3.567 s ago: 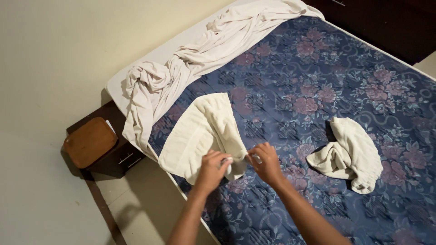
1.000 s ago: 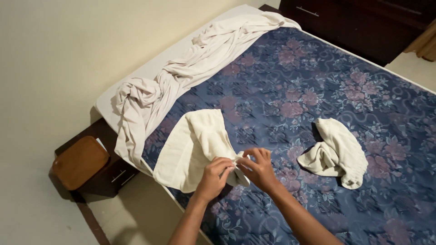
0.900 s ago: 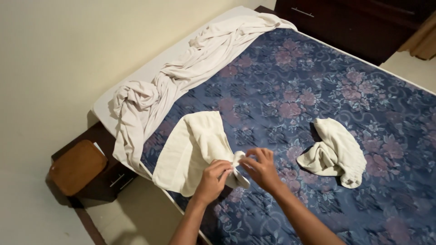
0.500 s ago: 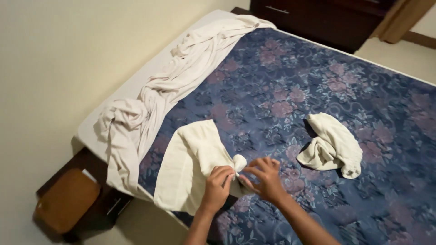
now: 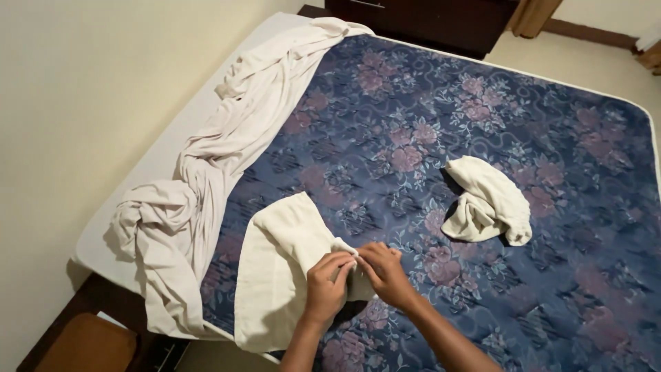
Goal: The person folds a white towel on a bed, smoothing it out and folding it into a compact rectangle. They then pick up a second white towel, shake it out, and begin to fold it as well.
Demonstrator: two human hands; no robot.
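A cream towel [image 5: 279,269] lies folded on the near left part of a blue flowered mattress [image 5: 441,103]. My left hand [image 5: 325,288] and my right hand [image 5: 383,272] meet at the towel's right end, and both pinch a small rolled corner of it between the fingers. A second cream towel [image 5: 490,201] lies crumpled on the mattress, to the right of my hands and apart from them.
A rumpled white sheet [image 5: 227,145] is bunched along the mattress's left edge, by the pale wall. A brown bedside stool [image 5: 86,344] stands at the lower left. Dark wooden furniture [image 5: 427,24] sits past the far end of the bed.
The view has swung up and right, showing more of the mattress. My two hands have stayed together on the towel's corner, working it into a tighter roll.
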